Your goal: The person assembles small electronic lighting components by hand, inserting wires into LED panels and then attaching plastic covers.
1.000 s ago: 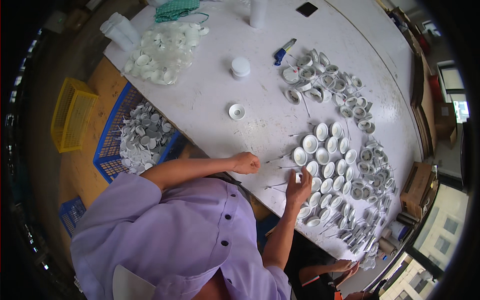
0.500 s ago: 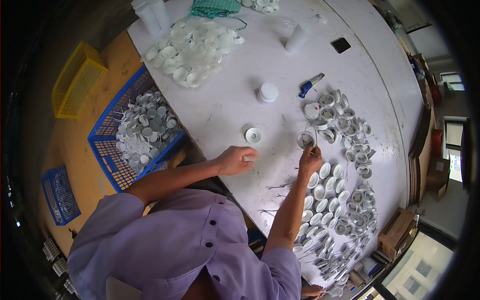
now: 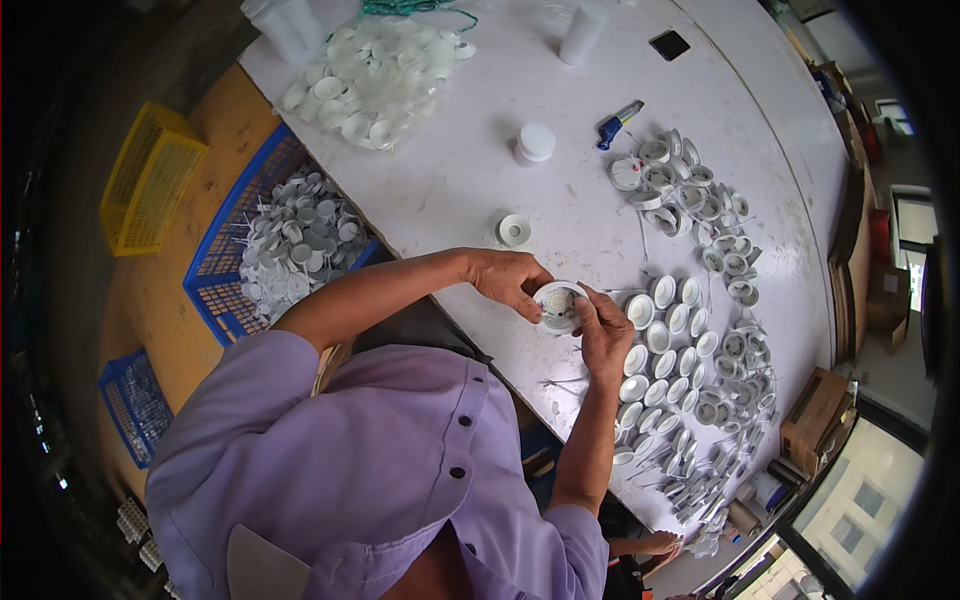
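Observation:
Between my two hands is a round white lamp housing point(image 3: 560, 308), its open side up, with a pale disc and small parts inside. My left hand point(image 3: 505, 281) grips its left edge, fingers curled. From the right, my right hand point(image 3: 606, 335) pinches the rim, thumb over the edge. Just beyond my left hand lies a white ring-shaped piece point(image 3: 514, 231) on the white table point(image 3: 430, 200). Farther off stands a short stack of white discs point(image 3: 535, 143). To the right of my right hand, white round lamps point(image 3: 658, 338) with wires lie in rows.
Open lamp housings point(image 3: 690, 200) lie in a cluster near a blue utility knife point(image 3: 620, 125). A clear bag of white cups point(image 3: 380, 85) and a dark phone point(image 3: 670, 45) lie farther back. Left are a blue basket point(image 3: 212, 285) of lamp parts and a yellow basket point(image 3: 150, 180). Another person's hand point(image 3: 660, 543) shows lower right.
My right hand has brought the lamp housing from beside the cluster toward me and to the left. My left hand has moved right and taken hold of it too. The view has shifted slightly.

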`<state>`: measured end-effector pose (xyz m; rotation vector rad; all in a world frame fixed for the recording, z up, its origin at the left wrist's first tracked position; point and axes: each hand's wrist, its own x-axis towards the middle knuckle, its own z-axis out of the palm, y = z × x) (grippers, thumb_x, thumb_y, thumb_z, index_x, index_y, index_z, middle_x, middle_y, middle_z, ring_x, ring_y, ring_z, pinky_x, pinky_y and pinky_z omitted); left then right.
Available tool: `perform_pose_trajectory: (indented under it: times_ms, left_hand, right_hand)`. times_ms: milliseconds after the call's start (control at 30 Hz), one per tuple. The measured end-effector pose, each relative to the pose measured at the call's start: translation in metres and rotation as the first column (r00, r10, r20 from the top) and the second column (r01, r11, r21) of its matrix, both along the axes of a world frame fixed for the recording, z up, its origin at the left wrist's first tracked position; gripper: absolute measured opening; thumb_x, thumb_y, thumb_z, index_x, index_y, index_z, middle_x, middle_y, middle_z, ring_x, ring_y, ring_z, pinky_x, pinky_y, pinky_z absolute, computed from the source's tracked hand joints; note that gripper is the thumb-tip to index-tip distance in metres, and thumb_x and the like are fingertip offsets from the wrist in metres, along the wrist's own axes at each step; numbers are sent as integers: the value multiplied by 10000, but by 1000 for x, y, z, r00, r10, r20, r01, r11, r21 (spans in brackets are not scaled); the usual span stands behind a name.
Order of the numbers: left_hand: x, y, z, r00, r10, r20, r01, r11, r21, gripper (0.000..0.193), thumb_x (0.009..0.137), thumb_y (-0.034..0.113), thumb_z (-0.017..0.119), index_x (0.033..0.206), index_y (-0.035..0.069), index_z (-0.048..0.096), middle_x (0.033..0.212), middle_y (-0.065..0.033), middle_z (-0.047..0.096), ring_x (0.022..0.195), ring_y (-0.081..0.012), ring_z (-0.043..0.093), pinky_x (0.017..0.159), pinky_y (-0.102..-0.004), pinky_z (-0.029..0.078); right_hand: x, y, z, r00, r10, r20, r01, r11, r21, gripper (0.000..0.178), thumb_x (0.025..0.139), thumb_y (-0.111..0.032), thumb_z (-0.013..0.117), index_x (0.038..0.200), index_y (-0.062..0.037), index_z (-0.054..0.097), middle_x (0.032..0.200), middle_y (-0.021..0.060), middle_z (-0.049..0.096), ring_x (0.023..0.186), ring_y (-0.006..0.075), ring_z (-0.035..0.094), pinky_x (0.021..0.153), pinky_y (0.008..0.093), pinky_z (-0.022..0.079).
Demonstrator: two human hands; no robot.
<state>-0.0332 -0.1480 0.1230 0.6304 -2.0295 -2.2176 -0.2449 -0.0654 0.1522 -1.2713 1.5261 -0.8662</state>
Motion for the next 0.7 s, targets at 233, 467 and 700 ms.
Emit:
perform_pose_trajectory:
  times_ms: [233, 467, 700]
  left_hand:
    - [33, 29, -8, 953, 291, 89, -291, 957, -17, 262, 837, 153, 588, 1052, 6, 613, 770, -80, 668, 701, -130, 645, 654, -275, 483]
    - [82, 72, -41, 808, 527, 264, -550, 835, 16, 248, 858, 124, 550, 1035, -41, 604, 799, -117, 678, 678, -145, 680, 582, -268, 495]
    - [107, 86, -59, 683, 592, 428, -667, 744, 35, 266, 858, 111, 547, 1066, -45, 604, 770, -113, 675, 658, -139, 683, 493, -260, 475]
  right_hand:
    - [48, 4, -8, 969, 29, -247, -114, 933, -341, 223, 841, -112, 679, 1032, 4, 681, 817, 126, 646, 644, 146, 597, 569, 259, 471]
    - [87, 9, -70, 979, 114, 170, -110, 993, -33, 269, 842, -112, 697, 1067, 31, 656, 883, 74, 653, 666, 82, 578, 581, 218, 480]
    - [80, -64, -124, 774, -52, -631, -231, 905, -357, 544, 694, -203, 773, 1175, -25, 590, 1052, 134, 558, 942, 302, 549, 737, 398, 498]
